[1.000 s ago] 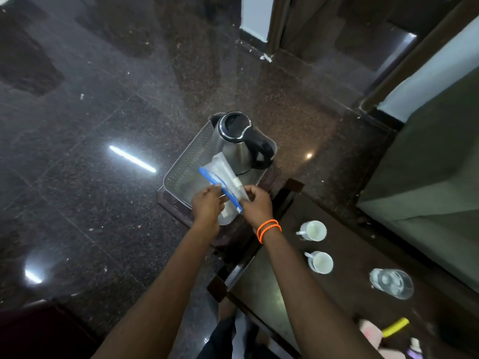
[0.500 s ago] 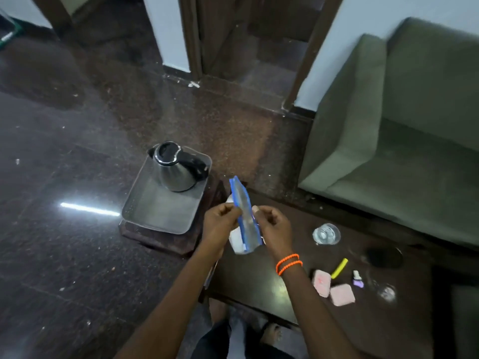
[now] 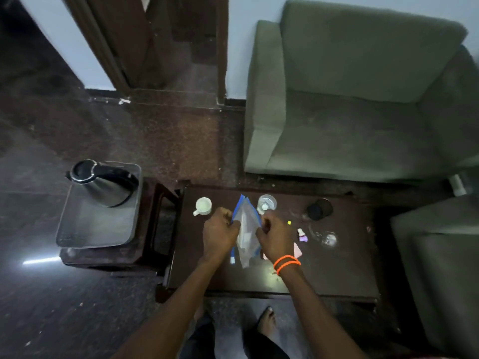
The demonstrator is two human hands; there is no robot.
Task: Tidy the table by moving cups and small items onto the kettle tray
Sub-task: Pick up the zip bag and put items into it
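Observation:
Both hands hold a clear zip bag with a blue edge over the dark wooden table. My left hand pinches its left side and my right hand pinches its right side, pulling the mouth apart. A white cup stands on the table just left of the bag. The steel kettle sits at the back of the metal tray on a low stand to the left. A glass of water stands behind my right hand.
To the right on the table lie a dark round lid, a small purple-capped bottle, a yellow item, a pink item and a clear glass. A green sofa stands behind the table. My feet are below its front edge.
The view has swung right from the tray to the table. Both hands have carried the bag from over the tray to above the table's middle and are spreading its mouth.

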